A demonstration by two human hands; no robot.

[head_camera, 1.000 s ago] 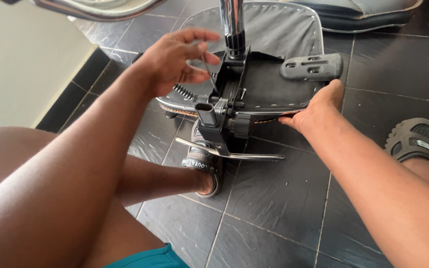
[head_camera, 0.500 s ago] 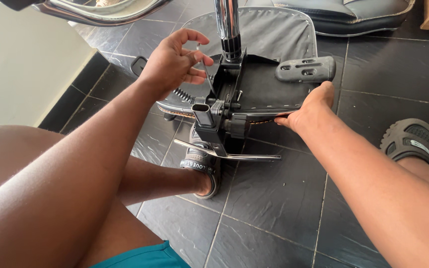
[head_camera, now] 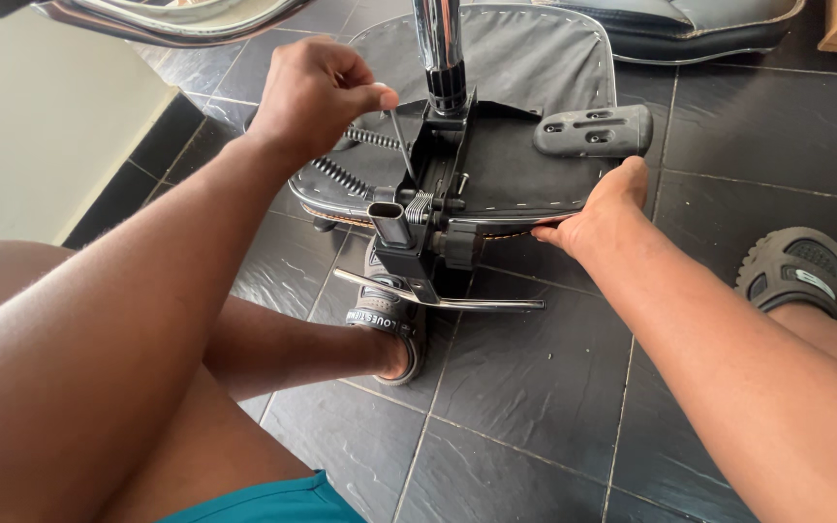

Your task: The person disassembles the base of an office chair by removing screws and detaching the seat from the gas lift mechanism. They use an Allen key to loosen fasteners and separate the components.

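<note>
An upturned office chair seat point(head_camera: 525, 68) lies on the dark tiled floor, its black tilt mechanism point(head_camera: 428, 203) facing up with a chrome gas column point(head_camera: 438, 44) rising from it. My left hand point(head_camera: 317, 92) is closed, pinching a thin metal tool point(head_camera: 401, 136) whose tip points down into the mechanism's housing. My right hand point(head_camera: 598, 213) grips the near right edge of the seat base, thumb on top. A silver adjustment lever point(head_camera: 438, 295) sticks out toward me.
A black armrest bracket point(head_camera: 593, 131) is fixed on the seat's right side. My sandalled feet point(head_camera: 385, 320) point(head_camera: 796, 271) rest on the tiles, one under the lever. A pale wall point(head_camera: 41, 107) stands left; other chair parts point(head_camera: 699, 24) lie behind.
My left hand, open above the mechanism before, has closed on the thin tool and lowered it into the housing. My right hand stays on the seat edge.
</note>
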